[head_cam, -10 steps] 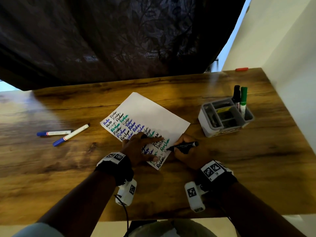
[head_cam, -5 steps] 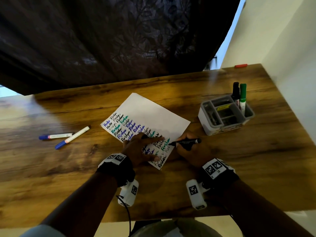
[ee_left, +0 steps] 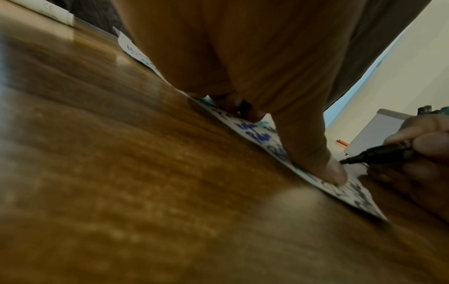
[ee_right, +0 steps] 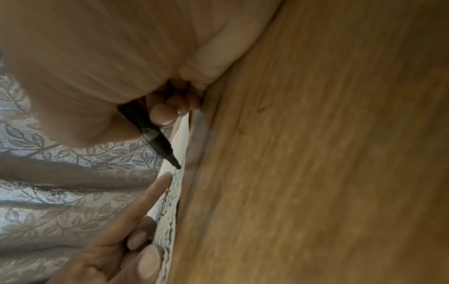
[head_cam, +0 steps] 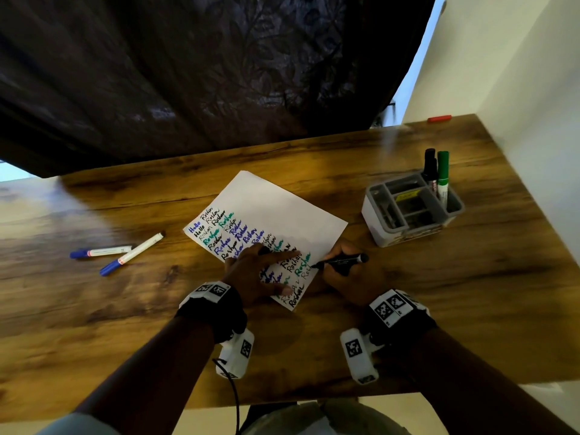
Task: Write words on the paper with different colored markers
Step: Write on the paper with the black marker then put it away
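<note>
We are looking at one sheet of paper [head_cam: 276, 211] lying angled on the wooden surface [head_cam: 439, 293], its near-left part filled with rows of words in blue, black and green. Our left hand [head_cam: 254, 274] is lying flat on the near part of the sheet with fingers straight and spread, pressing it down; in the left wrist view the thumb [ee_left: 323, 165] is touching the paper near its edge. Our right hand [head_cam: 348, 277] is gripping one black marker [head_cam: 342, 261], fingers curled around its barrel, and the tip is meeting the paper at the near right edge, just beside the last written word. In the right wrist view the tip is sitting right at the sheet, close to the left index finger.

At the left of the surface, well apart from the paper, two blue-capped markers [head_cam: 125, 254] are lying with their ends close together. At the far right one grey organizer [head_cam: 411, 211] is standing, and in its far right compartment we are counting one green marker [head_cam: 443, 174] and one black-capped marker [head_cam: 429, 167], both upright. One small red object [head_cam: 439, 119] is lying at the far right edge.
</note>
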The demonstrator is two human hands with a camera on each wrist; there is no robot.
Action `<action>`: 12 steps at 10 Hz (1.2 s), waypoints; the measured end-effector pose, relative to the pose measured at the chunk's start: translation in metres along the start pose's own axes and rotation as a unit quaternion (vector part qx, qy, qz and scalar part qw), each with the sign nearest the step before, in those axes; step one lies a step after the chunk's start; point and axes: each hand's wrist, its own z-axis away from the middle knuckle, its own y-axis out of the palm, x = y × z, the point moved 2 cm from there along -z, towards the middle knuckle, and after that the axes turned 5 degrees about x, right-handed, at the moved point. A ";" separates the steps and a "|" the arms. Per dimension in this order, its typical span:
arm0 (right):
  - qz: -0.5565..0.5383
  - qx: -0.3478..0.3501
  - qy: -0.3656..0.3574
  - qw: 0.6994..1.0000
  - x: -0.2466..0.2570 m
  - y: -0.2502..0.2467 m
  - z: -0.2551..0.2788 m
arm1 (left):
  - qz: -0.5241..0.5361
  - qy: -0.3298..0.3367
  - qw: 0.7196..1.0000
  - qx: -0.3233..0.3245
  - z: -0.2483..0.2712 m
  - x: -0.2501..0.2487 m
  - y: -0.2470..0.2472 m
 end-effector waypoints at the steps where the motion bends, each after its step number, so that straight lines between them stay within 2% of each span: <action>1: 0.059 0.087 0.146 0.984 0.017 -0.008 0.007 | -0.001 -0.001 1.000 -0.003 0.000 0.000 0.000; 3: 0.073 0.108 0.131 0.983 0.008 -0.003 0.005 | 0.000 0.002 1.000 -0.003 0.000 0.004 0.001; 4: 0.043 0.009 0.015 0.999 0.008 -0.005 0.004 | 0.001 0.001 1.000 -0.001 -0.001 0.003 0.001; 6: 0.075 0.120 0.182 0.973 0.003 0.000 0.006 | 0.003 0.003 1.000 0.000 -0.002 0.004 0.002; 7: 0.076 0.097 0.174 0.977 0.010 -0.003 0.007 | 0.000 0.001 1.000 0.002 -0.003 0.005 0.003; 11: 0.029 0.085 0.182 0.979 0.006 0.001 0.005 | -0.002 0.004 1.000 0.004 -0.002 0.005 0.003; 12: -0.038 0.019 0.122 0.992 -0.002 -0.002 0.001 | -0.013 0.003 1.000 0.007 0.000 0.002 0.002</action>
